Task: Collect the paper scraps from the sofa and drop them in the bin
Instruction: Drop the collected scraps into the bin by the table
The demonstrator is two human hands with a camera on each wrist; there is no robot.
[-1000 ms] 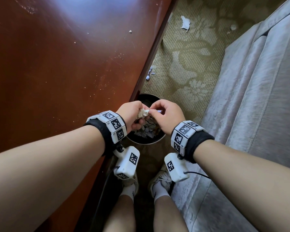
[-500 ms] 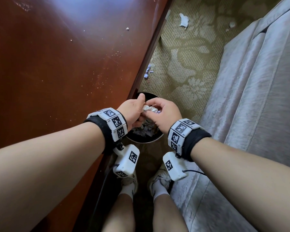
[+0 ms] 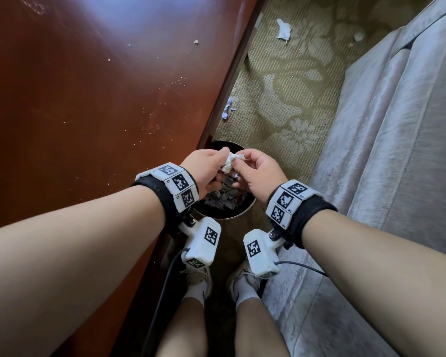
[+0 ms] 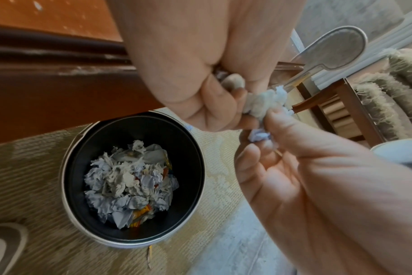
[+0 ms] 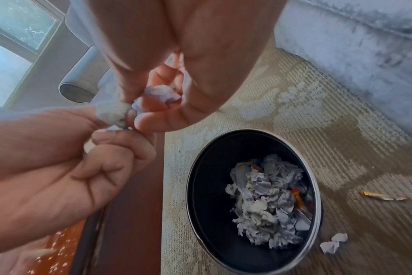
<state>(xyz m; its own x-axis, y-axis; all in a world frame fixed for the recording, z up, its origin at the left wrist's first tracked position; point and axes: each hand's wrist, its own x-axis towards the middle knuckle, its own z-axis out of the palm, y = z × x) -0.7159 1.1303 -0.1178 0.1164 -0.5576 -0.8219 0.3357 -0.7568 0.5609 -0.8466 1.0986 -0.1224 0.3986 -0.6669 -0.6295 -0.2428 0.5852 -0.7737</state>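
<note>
Both hands meet right above the round black bin (image 3: 245, 211), which stands on the carpet between table and sofa. My left hand (image 3: 218, 161) and right hand (image 3: 243, 164) each pinch the same crumpled white paper wad (image 3: 231, 161) with thumb and fingertips. In the left wrist view the paper wad (image 4: 263, 104) sits between the two sets of fingers, above and to the right of the bin (image 4: 67, 186). In the right wrist view another bluish scrap (image 5: 160, 94) lies inside my curled right hand (image 5: 153, 115). The bin (image 5: 316, 186) holds several crumpled scraps (image 5: 266, 202). The grey sofa (image 3: 397, 150) runs along the right.
A red-brown wooden table (image 3: 88, 99) borders the bin on the left. Loose scraps lie on the patterned carpet (image 3: 283, 28), (image 3: 227, 112), and beside the bin a torn scrap (image 5: 333, 243) and a wrapper (image 5: 384, 196). My feet (image 3: 196, 279) stand just behind the bin.
Both hands have stayed over the bin. The wad has risen a little and is now more exposed between the fingertips; the left thumb lifted, then came back onto it.
</note>
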